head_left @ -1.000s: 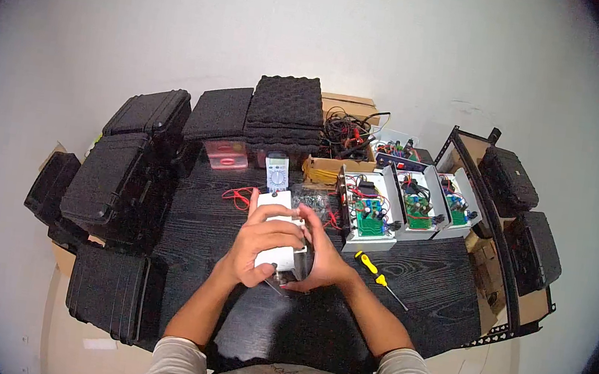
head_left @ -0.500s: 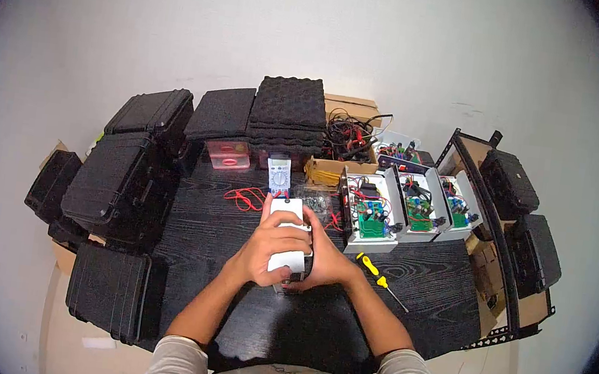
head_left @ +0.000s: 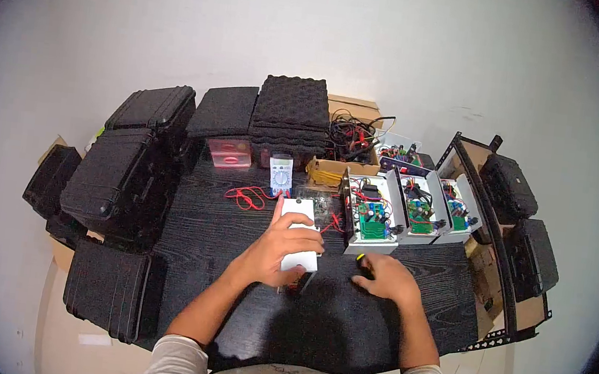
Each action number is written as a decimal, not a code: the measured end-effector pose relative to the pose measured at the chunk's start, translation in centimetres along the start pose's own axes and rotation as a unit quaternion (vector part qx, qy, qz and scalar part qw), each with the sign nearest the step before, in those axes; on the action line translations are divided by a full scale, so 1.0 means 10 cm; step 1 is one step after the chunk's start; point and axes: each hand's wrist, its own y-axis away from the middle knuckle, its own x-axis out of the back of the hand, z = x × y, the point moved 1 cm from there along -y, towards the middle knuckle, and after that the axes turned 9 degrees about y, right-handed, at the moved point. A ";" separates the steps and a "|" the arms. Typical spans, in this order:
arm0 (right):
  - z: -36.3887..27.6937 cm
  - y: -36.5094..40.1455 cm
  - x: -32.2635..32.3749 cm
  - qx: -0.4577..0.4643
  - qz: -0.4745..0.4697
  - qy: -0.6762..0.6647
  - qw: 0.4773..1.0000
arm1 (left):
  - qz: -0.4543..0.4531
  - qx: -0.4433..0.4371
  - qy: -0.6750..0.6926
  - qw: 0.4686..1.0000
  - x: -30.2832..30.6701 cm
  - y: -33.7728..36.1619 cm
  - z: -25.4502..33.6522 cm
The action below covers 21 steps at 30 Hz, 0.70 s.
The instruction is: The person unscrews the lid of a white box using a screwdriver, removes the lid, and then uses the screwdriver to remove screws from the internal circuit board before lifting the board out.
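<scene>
My left hand (head_left: 281, 251) is wrapped over a white metal box (head_left: 299, 208), holding it upright on the table, with the thumb near its lower end. A screw hole shows at the top of the box, and dark parts show along its lower right side. To the right, my right hand (head_left: 389, 279) curls over a yellow and black screwdriver (head_left: 360, 257) lying on the table. Only the end of its handle peeks out between thumb and fingers; the shaft is hidden.
Behind the box are a multimeter (head_left: 281, 177) and red test leads (head_left: 245, 197). Open white cases with green circuit boards (head_left: 374, 221) line the right. Black hard cases (head_left: 107, 289) stack at left, foam (head_left: 292, 105) at the back, and a metal rack (head_left: 501, 262) stands at right.
My right hand has left the white box and moved right onto the screwdriver. My left hand keeps hold of the box, which has shifted slightly right.
</scene>
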 end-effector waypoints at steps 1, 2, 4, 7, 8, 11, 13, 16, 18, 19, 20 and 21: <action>0.07 0.06 -0.07 -0.060 -0.007 0.045 0.997 | 0.006 -0.006 0.005 1.000 -0.01 0.00 -0.01; 0.15 0.12 -0.15 -0.119 -0.015 0.089 0.989 | 0.011 -0.011 0.010 1.000 -0.03 0.00 -0.02; 0.35 0.17 -0.39 -0.140 -0.022 0.107 0.984 | 0.016 -0.015 0.012 1.000 -0.04 0.01 -0.02; 0.54 0.16 -0.52 -0.140 -0.048 0.118 0.982 | 0.015 -0.017 0.012 1.000 -0.03 0.00 -0.01; 0.56 0.17 -0.54 -0.135 -0.059 0.118 0.982 | 0.014 -0.022 0.014 1.000 -0.02 -0.01 0.01; 0.41 0.17 -0.13 0.007 -0.149 0.051 0.988 | 0.015 -0.024 0.000 1.000 -0.04 -0.01 0.00; 0.27 0.18 0.12 0.030 -0.188 -0.139 0.972 | 0.016 -0.021 -0.006 1.000 -0.06 0.00 -0.02; 0.16 0.14 0.31 0.136 -0.158 -0.355 0.911 | 0.018 -0.019 -0.009 1.000 -0.06 0.01 -0.02; -0.03 0.13 0.43 0.164 -0.101 -0.489 0.851 | 0.016 -0.021 -0.016 1.000 -0.06 0.00 -0.01; -0.14 0.13 0.53 0.172 -0.062 -0.495 0.850 | 0.016 -0.018 -0.021 0.999 -0.06 0.00 0.00; -0.22 0.12 0.60 0.181 -0.028 -0.524 0.832 | 0.016 -0.016 -0.027 0.999 -0.07 0.00 0.00; -0.28 0.12 0.67 0.190 0.005 -0.552 0.812 | 0.015 -0.014 -0.032 0.999 -0.08 0.00 0.01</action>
